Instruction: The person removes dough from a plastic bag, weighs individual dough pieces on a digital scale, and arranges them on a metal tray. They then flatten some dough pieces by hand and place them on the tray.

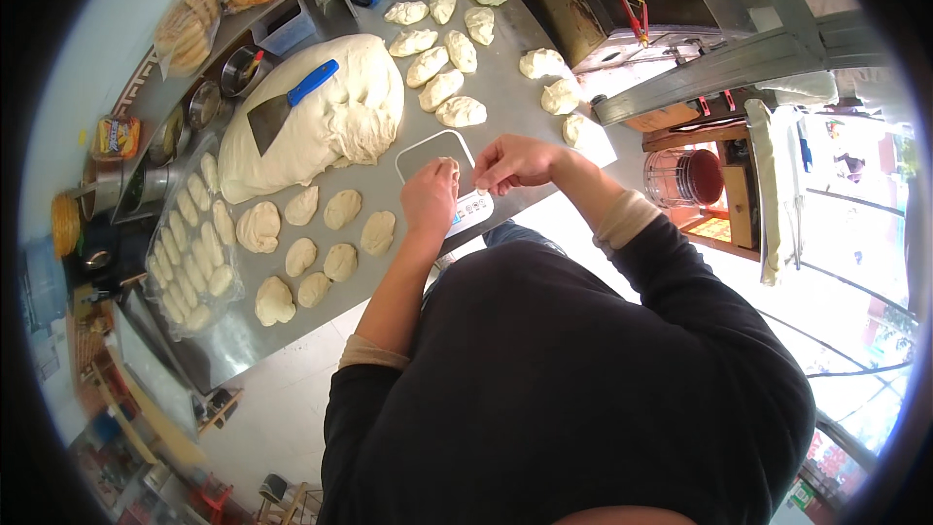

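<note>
My left hand [430, 197] is over the white kitchen scale [477, 213], its fingers curled around a piece of dough [453, 163] that is mostly hidden. To its right, my right hand [519, 162] hovers by the scale's edge with the fingers drawn together. Whether a small bit of dough is between those fingertips cannot be seen. Beyond the scale lie several elongated dough pieces [461, 111]. Rounder dough pieces [377, 233] rest left of my left hand. A large mass of dough [313, 109] carries a blue-handled scraper [312, 84] on top.
Everything stands on a steel worktable [379, 179]. Plastic-covered rolls of dough [191, 248] lie at its left end. Metal bowls [205, 103] and bagged bread [188, 28] line the back. Three dough pieces [560, 96] sit at the right edge, near a metal frame [700, 76].
</note>
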Action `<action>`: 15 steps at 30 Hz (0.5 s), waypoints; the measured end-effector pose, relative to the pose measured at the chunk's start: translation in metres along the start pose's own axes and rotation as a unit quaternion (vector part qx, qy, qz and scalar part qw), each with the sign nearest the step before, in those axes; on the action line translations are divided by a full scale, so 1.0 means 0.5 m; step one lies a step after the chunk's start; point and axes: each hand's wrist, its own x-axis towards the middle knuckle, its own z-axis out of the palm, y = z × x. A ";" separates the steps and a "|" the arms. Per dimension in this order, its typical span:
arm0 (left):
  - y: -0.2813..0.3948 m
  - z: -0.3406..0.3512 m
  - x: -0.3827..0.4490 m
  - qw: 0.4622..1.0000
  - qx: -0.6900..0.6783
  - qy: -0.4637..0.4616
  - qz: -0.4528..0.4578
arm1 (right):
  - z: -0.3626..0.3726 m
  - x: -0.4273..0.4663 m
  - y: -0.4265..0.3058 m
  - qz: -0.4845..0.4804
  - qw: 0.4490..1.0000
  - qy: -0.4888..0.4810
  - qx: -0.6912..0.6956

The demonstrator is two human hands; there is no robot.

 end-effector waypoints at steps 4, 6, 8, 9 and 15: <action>0.031 -0.040 -0.013 0.983 -0.157 0.091 -0.040 | 0.044 -0.003 0.010 -0.124 0.977 0.115 0.131; 0.020 -0.053 -0.021 0.971 -0.209 0.092 -0.067 | 0.075 0.013 0.012 -0.144 0.963 0.100 0.206; -0.009 -0.059 -0.036 0.949 -0.272 0.129 -0.090 | 0.097 0.035 0.012 -0.154 0.965 0.170 0.126; -0.028 -0.059 -0.047 0.938 -0.282 0.132 -0.151 | 0.101 0.046 0.014 -0.149 0.966 0.210 -0.025; -0.115 -0.037 -0.146 0.881 -0.266 0.082 -0.384 | 0.116 0.146 0.063 -0.479 0.543 0.184 -0.665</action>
